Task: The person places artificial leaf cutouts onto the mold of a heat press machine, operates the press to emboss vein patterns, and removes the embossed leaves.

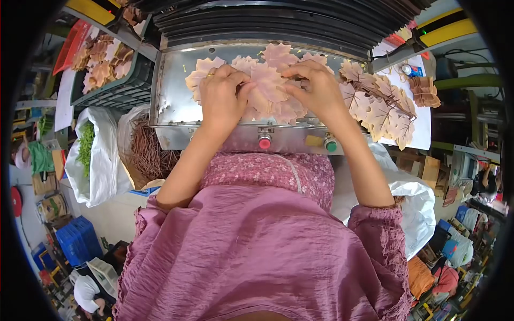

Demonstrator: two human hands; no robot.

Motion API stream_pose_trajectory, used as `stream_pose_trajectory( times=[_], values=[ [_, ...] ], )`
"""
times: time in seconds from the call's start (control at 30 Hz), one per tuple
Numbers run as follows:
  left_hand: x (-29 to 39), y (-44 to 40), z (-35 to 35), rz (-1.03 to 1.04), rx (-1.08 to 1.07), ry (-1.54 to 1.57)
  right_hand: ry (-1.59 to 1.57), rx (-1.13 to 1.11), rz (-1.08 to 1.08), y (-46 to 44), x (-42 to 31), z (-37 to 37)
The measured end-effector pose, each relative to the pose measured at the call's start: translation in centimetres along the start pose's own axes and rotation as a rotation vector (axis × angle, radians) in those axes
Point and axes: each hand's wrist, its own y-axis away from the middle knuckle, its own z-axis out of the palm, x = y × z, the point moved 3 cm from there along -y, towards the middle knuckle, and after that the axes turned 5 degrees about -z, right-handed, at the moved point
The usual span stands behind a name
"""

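Observation:
Several pale pink and tan artificial maple leaves lie overlapping on a metal machine bed. Both hands pinch at the edges of the central leaf [266, 86]. My left hand [222, 96] is at its left side, thumb and fingers closed together. On the opposite edge, my right hand [316, 88] has thumb and forefinger drawn together. Another leaf [199, 77] sticks out behind my left hand, and one more leaf [278, 55] lies above the central one. The exact grip of the fingertips is partly hidden by the hands.
The metal bed [174, 80] carries a red button [264, 141] and a green button [331, 144] on its front. A leafy branch [383, 99] lies at right. A dark crate [120, 80] holds leaves at left, above sacks of green stems [85, 147] and brown stems [150, 147].

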Motion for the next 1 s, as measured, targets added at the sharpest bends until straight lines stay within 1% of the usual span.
stream_pose_trajectory(
  times=[0.07, 0.2, 0.23, 0.37, 0.4, 0.53, 0.57, 0.7, 0.73, 0.9, 1.0],
  values=[
    [-0.2, -0.1, -0.2, 0.011, 0.026, 0.041, -0.051, 0.008, 0.011, -0.9, 0.3, 0.8],
    [0.2, -0.5, -0.4, 0.055, 0.009, 0.119, -0.263, -0.036, 0.160, -2.7, 0.8, 2.5],
    [0.3, -0.6, -0.6, 0.052, 0.018, 0.119, -0.260, -0.040, 0.152, -3.0, 0.7, 2.5],
    [-0.2, -0.5, -0.7, -0.409, -0.266, 0.575, -0.352, -0.228, 0.380, -3.2, 1.3, 2.4],
    [-0.3, -0.5, -0.6, -0.411, -0.260, 0.577, -0.350, -0.232, 0.376, -3.1, 1.4, 2.1],
    [-1.5, 0.0, -0.1, -0.475, -0.253, 0.962, -0.794, 0.034, 0.563, -1.7, 1.4, 0.8],
    [-1.6, 0.0, -0.3, -0.477, -0.244, 0.962, -0.794, 0.026, 0.559, -1.8, 1.4, 0.7],
    [-0.8, -0.2, -0.8, -0.505, -0.235, 1.040, -1.023, -0.220, 0.612, -1.2, 0.6, 0.3],
    [-0.3, -0.3, -0.9, -0.503, -0.248, 1.044, -1.022, -0.209, 0.619, -0.9, 0.8, 0.2],
    [0.7, -0.2, -1.4, -0.525, -0.294, 1.044, -1.008, -0.329, 0.627, -0.8, 1.5, 1.0],
    [0.7, -0.5, -0.8, -0.060, 0.024, 0.064, -0.883, -0.276, 0.575, 0.0, 1.6, -0.8]
  ],
)
